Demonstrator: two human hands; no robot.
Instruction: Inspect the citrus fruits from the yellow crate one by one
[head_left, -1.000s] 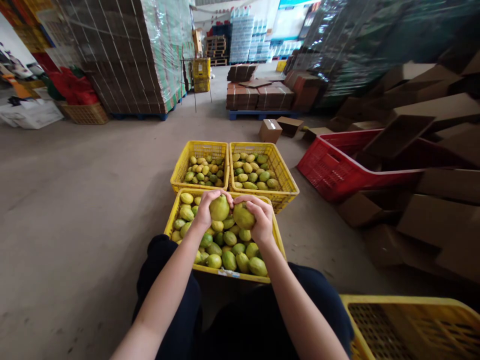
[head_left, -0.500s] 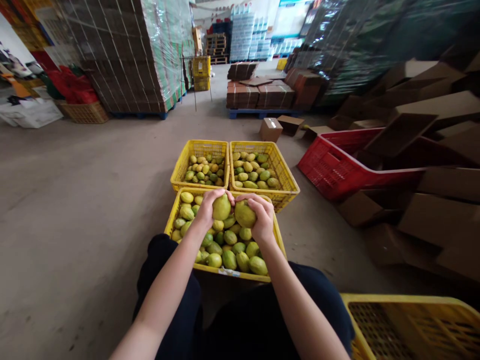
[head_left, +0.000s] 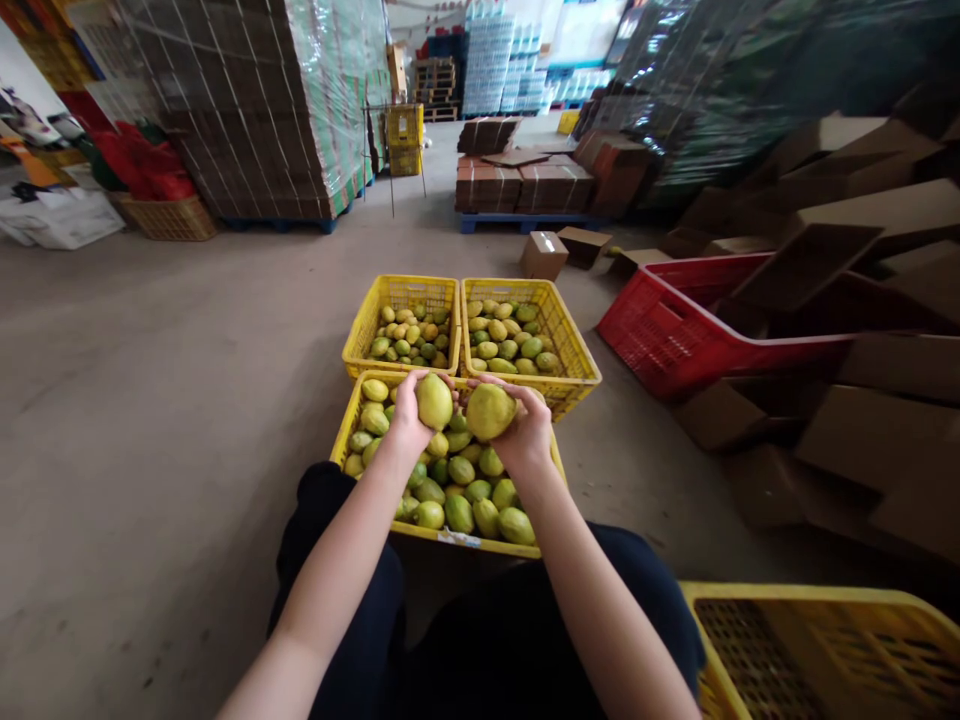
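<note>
My left hand [head_left: 410, 410] is wrapped round an oval yellow-green fruit [head_left: 435, 402]. Another yellow-green fruit [head_left: 490, 412], rounder in this view, is held in my right hand [head_left: 531, 428]. Both fruits are side by side above the near yellow crate [head_left: 346, 425], a small gap between them. Inside that crate lie many loose fruits [head_left: 460, 470] of the same look, from yellow to green. My forearms and hands cover part of its contents.
Two more yellow crates, a left one [head_left: 360, 318] and a right one [head_left: 574, 340], stand behind, partly filled with similar fruit. A red crate [head_left: 652, 340] and cardboard boxes [head_left: 885, 420] crowd the right. Another yellow crate [head_left: 795, 595] sits at lower right. Stacked cartons [head_left: 555, 185] stand farther back.
Both hands have risen slightly and turned the fruits, which now show more of their surface. The right hand sits more beneath and beside its fruit. The crates stay in place.
</note>
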